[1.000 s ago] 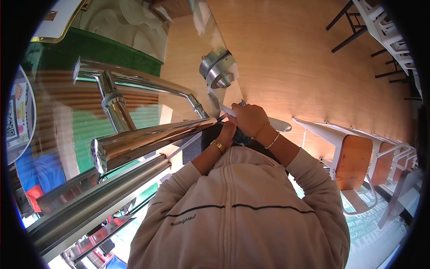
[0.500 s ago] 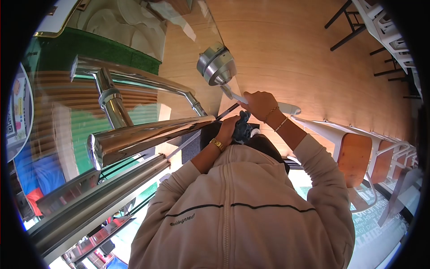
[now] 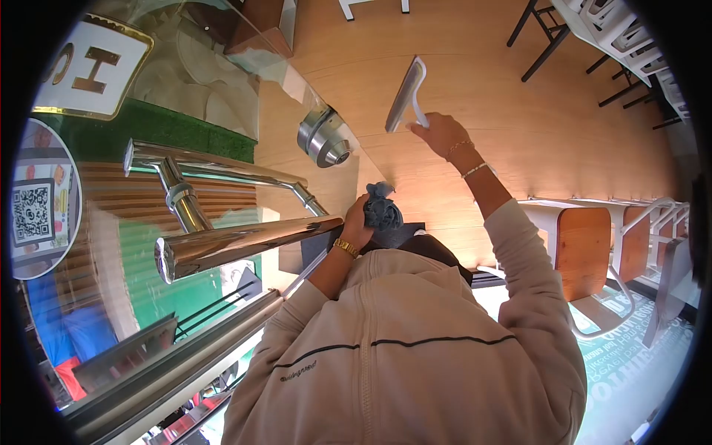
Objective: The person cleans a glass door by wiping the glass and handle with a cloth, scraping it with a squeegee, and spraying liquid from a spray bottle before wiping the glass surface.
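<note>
I've got the right hand (image 3: 443,137) closed on a squeegee (image 3: 403,95) by its handle, out at 1 o'clock, clear of the metal fitting (image 3: 324,139) at 11; the left hand (image 3: 357,224) has its fingers gripping a bunched cloth (image 3: 383,213) near dial centre. My read: squeegee light, stiff, soft-edged, slick if wet, so hold the handle; cloth limp, take the wad.

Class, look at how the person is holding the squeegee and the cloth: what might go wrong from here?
1. The right hand holds the squeegee only by its handle, so it might slip and fall to the floor.
2. Swung toward the glass, the squeegee may knock the round metal fitting.
3. The cloth is loosely bunched in the left hand, so it could perhaps slip free.
</note>
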Demonstrator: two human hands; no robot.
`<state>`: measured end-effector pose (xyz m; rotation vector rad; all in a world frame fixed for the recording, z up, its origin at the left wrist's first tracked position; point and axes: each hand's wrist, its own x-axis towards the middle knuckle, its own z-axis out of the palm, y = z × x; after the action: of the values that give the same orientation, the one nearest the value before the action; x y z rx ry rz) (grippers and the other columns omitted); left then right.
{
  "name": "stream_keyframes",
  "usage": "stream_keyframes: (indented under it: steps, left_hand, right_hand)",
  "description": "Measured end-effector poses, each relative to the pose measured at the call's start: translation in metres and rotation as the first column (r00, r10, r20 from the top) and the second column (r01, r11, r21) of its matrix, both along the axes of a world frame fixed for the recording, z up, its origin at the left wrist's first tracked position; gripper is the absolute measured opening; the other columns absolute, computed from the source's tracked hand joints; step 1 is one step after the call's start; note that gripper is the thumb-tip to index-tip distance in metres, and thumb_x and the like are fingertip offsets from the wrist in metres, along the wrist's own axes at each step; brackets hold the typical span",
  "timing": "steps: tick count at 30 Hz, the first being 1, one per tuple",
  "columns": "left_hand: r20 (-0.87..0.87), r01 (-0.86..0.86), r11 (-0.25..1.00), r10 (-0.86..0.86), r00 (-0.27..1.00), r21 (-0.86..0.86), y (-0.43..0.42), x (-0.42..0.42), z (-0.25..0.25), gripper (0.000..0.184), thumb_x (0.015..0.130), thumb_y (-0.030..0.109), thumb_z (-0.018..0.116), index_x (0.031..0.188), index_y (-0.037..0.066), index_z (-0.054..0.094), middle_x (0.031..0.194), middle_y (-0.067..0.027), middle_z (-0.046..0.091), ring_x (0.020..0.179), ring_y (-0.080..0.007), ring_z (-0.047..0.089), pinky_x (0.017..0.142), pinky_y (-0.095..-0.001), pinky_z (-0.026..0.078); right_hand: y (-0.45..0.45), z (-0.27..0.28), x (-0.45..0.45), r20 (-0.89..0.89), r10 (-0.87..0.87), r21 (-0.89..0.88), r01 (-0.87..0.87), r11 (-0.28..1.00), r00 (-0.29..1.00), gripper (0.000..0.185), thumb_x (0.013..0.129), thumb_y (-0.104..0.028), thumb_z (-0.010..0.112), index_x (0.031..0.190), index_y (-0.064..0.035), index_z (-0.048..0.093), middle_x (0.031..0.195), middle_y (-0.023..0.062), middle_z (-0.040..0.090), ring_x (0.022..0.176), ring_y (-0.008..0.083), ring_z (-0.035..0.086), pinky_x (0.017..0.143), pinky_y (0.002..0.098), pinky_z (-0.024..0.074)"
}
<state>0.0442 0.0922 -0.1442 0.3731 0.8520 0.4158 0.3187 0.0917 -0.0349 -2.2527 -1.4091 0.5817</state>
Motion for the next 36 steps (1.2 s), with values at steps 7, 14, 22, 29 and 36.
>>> stream_keyframes:
  steps: [7, 14, 22, 29, 36]
  left_hand:
    - [0.194, -0.107, 0.98, 0.14, 0.971, -0.17, 0.009, 0.042, -0.003, 0.032, 0.095, 0.027, 0.047, 0.112, 0.003, 0.056, 0.105, -0.0121, 0.064, 0.096, -0.0241, 0.062, 0.086, -0.0394, 0.049]
    - [-0.06, 0.098, 0.995, -0.099, 0.993, -0.031, 0.005, 0.092, 0.042, 0.024, 0.095, 0.025, 0.05, 0.099, 0.003, 0.057, 0.088, -0.0098, 0.064, 0.078, -0.0195, 0.064, 0.069, -0.0339, 0.054]
    - [-0.055, 0.085, 0.996, -0.086, 0.995, -0.02, -0.016, 0.068, 0.062, 0.024, 0.095, 0.021, 0.047, 0.102, 0.0, 0.057, 0.092, -0.0111, 0.066, 0.081, -0.02, 0.065, 0.072, -0.0327, 0.054]
    - [-0.059, 0.007, 0.997, -0.012, 0.998, -0.081, -0.02, -0.006, 0.006, 0.038, 0.095, 0.027, 0.043, 0.118, -0.001, 0.052, 0.113, -0.0127, 0.062, 0.101, -0.0215, 0.06, 0.092, -0.0366, 0.047]
    - [-0.457, 0.487, 0.679, -0.244, 0.856, 0.55, -0.028, -0.029, -0.018, 0.041, 0.078, 0.014, 0.061, 0.116, 0.003, 0.051, 0.109, -0.0164, 0.061, 0.102, -0.0323, 0.058, 0.089, -0.0377, 0.046]
  right_hand:
    - [-0.113, 0.012, -0.002, -0.943, -0.302, -0.332, -0.5, 0.8, 0.143, 0.045, 0.088, -0.046, 0.054, 0.063, -0.0101, 0.044, 0.046, -0.0016, 0.037, 0.034, 0.0068, 0.033, 0.03, 0.0229, 0.0242]
    - [-0.137, -0.051, -0.016, -0.919, -0.287, -0.082, -0.581, 0.81, -0.27, 0.053, 0.09, -0.055, 0.048, 0.07, -0.0063, 0.047, 0.048, 0.0003, 0.038, 0.035, 0.0064, 0.033, 0.028, 0.0216, 0.0259]
    - [-0.129, -0.083, 0.027, -0.919, -0.394, -0.389, -0.206, 0.898, 0.02, 0.054, 0.089, -0.062, 0.042, 0.066, -0.0129, 0.043, 0.044, -0.0035, 0.033, 0.032, 0.0061, 0.03, 0.029, 0.022, 0.0279]
    - [-0.103, -0.085, 0.035, -0.161, -0.04, -0.065, 0.03, 0.997, 0.986, 0.039, 0.084, -0.048, 0.057, 0.094, -0.0101, 0.061, 0.078, 0.0115, 0.066, 0.074, 0.0282, 0.064, 0.066, 0.0412, 0.0498]
    - [-0.07, -0.021, -0.097, 0.103, 0.507, 0.05, -0.513, 0.857, 0.856, 0.026, 0.08, -0.033, 0.061, 0.095, -0.012, 0.061, 0.068, 0.0112, 0.063, 0.069, 0.0288, 0.065, 0.06, 0.0404, 0.0503]
